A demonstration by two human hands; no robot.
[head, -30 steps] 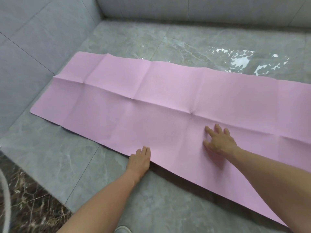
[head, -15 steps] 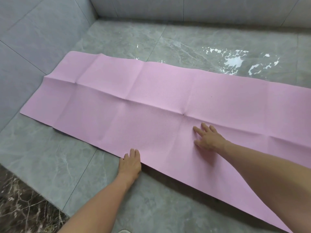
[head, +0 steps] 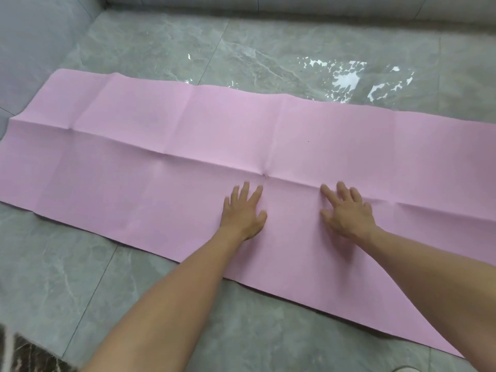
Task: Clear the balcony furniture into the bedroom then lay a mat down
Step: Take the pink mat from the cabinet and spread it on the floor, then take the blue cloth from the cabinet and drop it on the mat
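Observation:
A long pink mat (head: 166, 146) lies unfolded on the grey marble floor, with fold creases running along and across it. My left hand (head: 244, 212) rests flat on the mat near its middle, fingers spread, just left of a crease crossing. My right hand (head: 346, 212) lies flat on the mat a short way to the right, fingers spread too. Neither hand holds anything. The mat's right end runs out of the frame.
Grey tiled walls (head: 29, 41) close the floor at the left and at the back. The glossy floor (head: 268, 63) beyond the mat shows bright reflections. A dark marble threshold strip (head: 29, 355) lies at the bottom left.
My left hand has moved from the floor at the mat's near edge up onto the mat. My right hand stays flat on it. The view has shifted, so the mat sits further left.

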